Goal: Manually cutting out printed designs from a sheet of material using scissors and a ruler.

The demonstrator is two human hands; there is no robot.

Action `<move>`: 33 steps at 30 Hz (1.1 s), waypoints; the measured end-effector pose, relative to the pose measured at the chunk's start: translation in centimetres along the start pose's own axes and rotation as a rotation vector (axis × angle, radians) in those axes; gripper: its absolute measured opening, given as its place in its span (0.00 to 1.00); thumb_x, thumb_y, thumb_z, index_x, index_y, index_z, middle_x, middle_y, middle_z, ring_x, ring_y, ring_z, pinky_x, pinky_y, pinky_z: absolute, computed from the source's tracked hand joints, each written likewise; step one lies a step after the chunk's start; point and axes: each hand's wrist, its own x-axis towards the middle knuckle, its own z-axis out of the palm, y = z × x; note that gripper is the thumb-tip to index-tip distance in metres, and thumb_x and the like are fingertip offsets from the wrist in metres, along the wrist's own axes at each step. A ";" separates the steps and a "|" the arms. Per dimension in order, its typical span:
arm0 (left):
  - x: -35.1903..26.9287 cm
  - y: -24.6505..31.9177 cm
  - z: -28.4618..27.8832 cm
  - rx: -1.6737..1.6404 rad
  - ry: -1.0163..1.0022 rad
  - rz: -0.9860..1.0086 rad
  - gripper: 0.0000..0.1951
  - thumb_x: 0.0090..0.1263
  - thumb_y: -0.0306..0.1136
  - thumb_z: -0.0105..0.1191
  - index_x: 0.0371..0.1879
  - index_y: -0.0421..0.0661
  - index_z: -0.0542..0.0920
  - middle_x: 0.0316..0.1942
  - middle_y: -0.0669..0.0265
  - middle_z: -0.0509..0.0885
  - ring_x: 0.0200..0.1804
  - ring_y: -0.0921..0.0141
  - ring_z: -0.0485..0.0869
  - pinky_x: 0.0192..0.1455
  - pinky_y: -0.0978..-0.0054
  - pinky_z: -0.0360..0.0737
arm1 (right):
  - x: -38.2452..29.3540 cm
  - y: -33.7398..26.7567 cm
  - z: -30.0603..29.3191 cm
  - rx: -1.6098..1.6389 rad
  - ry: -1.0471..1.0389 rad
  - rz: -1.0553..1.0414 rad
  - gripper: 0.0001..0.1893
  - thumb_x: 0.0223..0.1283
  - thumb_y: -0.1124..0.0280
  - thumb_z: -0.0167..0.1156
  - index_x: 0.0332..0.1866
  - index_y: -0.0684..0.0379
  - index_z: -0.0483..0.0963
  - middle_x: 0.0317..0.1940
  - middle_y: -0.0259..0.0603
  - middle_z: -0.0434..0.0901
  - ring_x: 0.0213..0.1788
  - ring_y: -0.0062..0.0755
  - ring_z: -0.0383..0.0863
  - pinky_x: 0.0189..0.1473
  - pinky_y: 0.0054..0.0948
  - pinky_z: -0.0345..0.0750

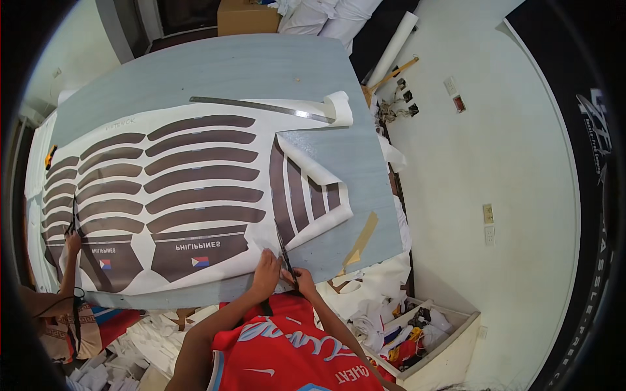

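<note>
A wide printed sheet [220,110] with rows of dark curved strips and panels bearing writing and small flags lies across the blue-grey table [274,63]. At its near edge, my right hand [301,282] grips a pair of scissors [285,251] by the handles, with the long blades pointing away from me over the sheet. My left hand [267,271] presses the sheet's edge flat just left of the scissors. To the right of the blades, a section with narrower dark strips [282,190] is partly separated, its white underside [313,161] folded over.
A metal ruler [264,108] lies on the sheet's far edge. On the left, another person's hand [73,242] works with scissors [73,222]. Brown tape [362,239] sticks to the table's right side. A wooden bin [440,342] of cloth scraps stands at lower right.
</note>
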 end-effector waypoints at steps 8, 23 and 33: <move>0.0 -0.4 0.6 0.145 -0.027 0.104 0.25 0.69 0.36 0.44 0.61 0.33 0.73 0.62 0.39 0.73 0.67 0.46 0.69 0.76 0.49 0.54 | 2.1 -2.1 1.7 0.033 0.064 -0.039 0.27 0.59 0.44 0.67 0.18 0.56 0.72 0.16 0.22 0.66 0.21 0.14 0.62 0.24 0.24 0.58; -0.1 -0.6 1.2 -0.029 0.092 0.061 0.24 0.67 0.34 0.46 0.57 0.29 0.75 0.61 0.41 0.73 0.64 0.48 0.71 0.74 0.49 0.58 | 5.0 -2.4 2.4 -0.052 0.124 -0.100 0.23 0.59 0.47 0.68 0.25 0.59 0.80 0.17 0.26 0.73 0.22 0.14 0.68 0.24 0.23 0.63; -0.2 -1.5 0.3 -0.090 0.005 0.117 0.20 0.66 0.34 0.47 0.51 0.33 0.80 0.60 0.43 0.74 0.64 0.49 0.71 0.74 0.49 0.58 | 9.1 -6.5 3.8 0.080 0.180 0.041 0.29 0.54 0.41 0.69 0.19 0.60 0.77 0.14 0.31 0.73 0.19 0.19 0.71 0.24 0.27 0.66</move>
